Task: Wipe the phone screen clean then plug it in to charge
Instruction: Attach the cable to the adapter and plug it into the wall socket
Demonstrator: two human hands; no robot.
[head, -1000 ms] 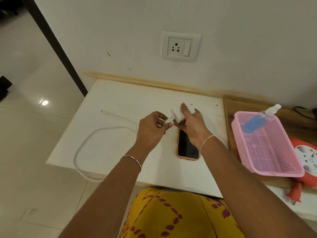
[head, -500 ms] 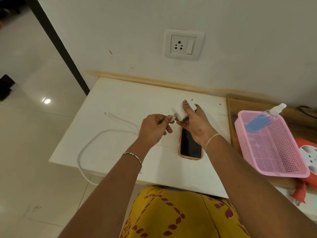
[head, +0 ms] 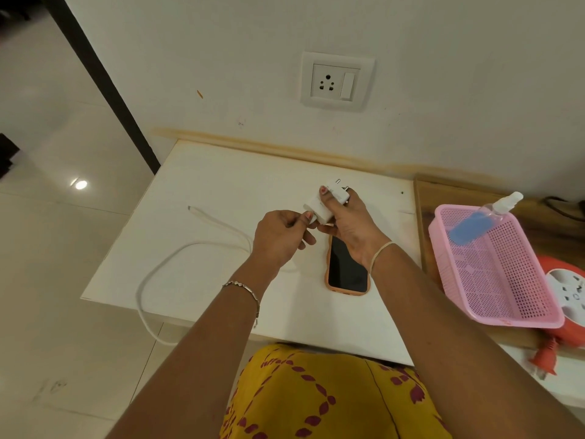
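Note:
A phone (head: 347, 268) in an orange case lies face up on the white table (head: 221, 185), its top end hidden under my right wrist. My right hand (head: 349, 221) is shut on a white charger adapter (head: 323, 204), prongs pointing toward the wall. My left hand (head: 280, 237) pinches the plug end of the white cable (head: 177, 258) against the adapter's base. The cable loops left over the table edge, and its free end lies on the table. A wall socket (head: 335, 80) with a switch sits above the table.
A pink mesh basket (head: 503, 280) holding a spray bottle (head: 481, 218) with blue liquid stands at the right on a wooden board. An orange extension reel (head: 569, 289) sits behind the basket. Tiled floor lies to the left.
My left hand has brought the cable plug right up to the adapter's base. Both hands have lifted slightly away from me. The phone has not moved.

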